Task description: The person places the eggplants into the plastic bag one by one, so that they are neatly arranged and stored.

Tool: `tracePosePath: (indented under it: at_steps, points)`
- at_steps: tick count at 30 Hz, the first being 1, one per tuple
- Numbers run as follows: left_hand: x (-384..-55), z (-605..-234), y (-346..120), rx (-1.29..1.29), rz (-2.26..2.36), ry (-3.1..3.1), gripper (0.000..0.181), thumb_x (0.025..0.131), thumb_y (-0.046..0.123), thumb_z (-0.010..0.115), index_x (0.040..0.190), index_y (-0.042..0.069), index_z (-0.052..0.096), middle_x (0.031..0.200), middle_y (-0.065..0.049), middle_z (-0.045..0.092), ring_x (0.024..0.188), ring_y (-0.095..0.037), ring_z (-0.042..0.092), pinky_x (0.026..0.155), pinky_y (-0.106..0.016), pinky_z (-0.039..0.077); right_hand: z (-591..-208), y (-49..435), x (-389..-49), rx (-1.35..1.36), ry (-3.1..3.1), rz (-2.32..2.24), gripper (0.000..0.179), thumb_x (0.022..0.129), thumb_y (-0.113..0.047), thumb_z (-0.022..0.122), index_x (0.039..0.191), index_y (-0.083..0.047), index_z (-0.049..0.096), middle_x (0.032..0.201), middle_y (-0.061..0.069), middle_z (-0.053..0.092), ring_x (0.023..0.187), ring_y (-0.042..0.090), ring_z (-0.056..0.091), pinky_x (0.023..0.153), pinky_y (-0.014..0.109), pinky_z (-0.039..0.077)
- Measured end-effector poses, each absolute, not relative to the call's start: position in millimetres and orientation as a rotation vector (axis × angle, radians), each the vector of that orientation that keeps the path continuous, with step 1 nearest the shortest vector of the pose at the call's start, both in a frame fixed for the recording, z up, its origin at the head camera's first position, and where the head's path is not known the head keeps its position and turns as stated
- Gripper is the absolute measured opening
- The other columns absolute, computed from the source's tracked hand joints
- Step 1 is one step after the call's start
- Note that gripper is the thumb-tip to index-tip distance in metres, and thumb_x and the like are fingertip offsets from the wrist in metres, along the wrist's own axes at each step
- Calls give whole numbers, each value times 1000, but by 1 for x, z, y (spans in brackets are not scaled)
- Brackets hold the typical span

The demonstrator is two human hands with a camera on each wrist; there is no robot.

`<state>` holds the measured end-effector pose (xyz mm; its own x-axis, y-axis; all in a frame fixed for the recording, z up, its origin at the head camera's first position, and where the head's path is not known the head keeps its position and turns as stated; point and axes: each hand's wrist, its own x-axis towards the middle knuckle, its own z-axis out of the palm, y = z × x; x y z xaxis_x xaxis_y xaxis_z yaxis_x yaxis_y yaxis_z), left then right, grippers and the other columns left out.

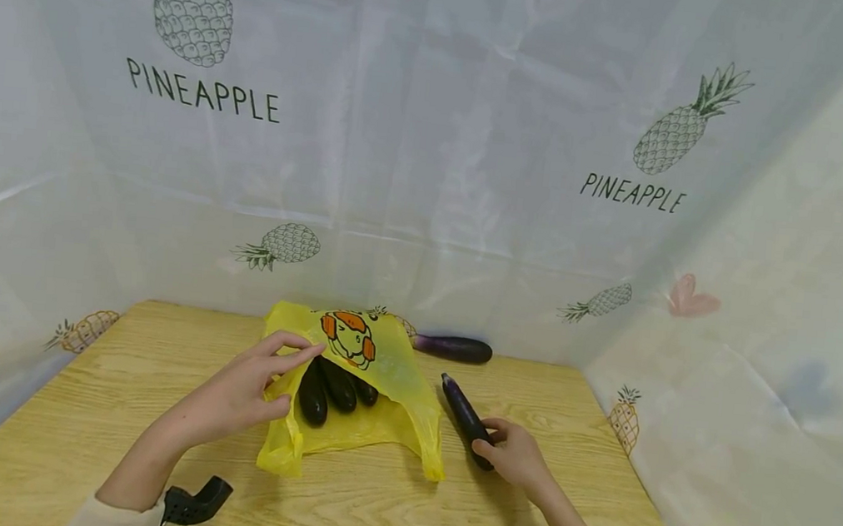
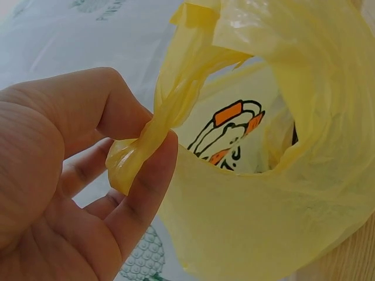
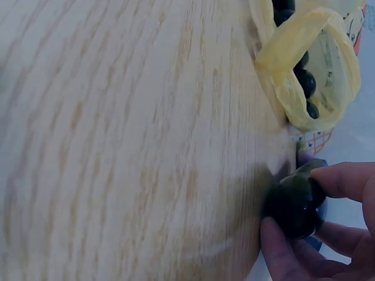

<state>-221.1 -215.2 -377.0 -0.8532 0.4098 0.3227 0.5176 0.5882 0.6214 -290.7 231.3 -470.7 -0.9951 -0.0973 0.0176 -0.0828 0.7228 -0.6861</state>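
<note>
A yellow plastic bag [image 1: 396, 378] with a cartoon print lies on the table, its mouth facing me. Inside it several dark eggplants [image 1: 314, 396] lie side by side, their rounded ends at the opening. My left hand [image 1: 248, 390] pinches the bag's bunched handle [image 2: 146, 146] between thumb and fingers and holds that side of the mouth raised. To the right of the bag, my right hand [image 1: 513, 453] grips a purple eggplant [image 1: 463, 409] near its thick lower end, the stem end pointing away. In the right wrist view, fingers and thumb wrap the rounded end of this eggplant [image 3: 293, 205].
Another eggplant [image 1: 459, 349] lies behind the bag at the table's back edge. A pale curtain [image 1: 429, 172] printed with pineapples hangs behind the wooden table [image 1: 369, 517] and along its sides.
</note>
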Motion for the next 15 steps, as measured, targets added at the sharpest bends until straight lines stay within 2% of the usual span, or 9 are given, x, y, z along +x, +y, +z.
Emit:
tracePosePath:
  at_steps: [9,15]
  points:
    - [-222,-377,-214,-788,-1116,-2672,78,92,-7,67,163,11,44,154,-10,43,54,-3,32,54,-24,41,-466,235,-286,-147,2894,-1176,46,95,-22,80,138,-7,70,110,8,75,97,25,71,69,39,60]
    - [-225,-379,-215,-800,-1102,-2669,78,91,-9,68,163,8,44,152,-10,44,55,-2,32,54,-25,40,-446,232,-277,-239,2847,-1274,49,97,-21,78,141,-4,67,111,11,73,86,22,73,68,40,62]
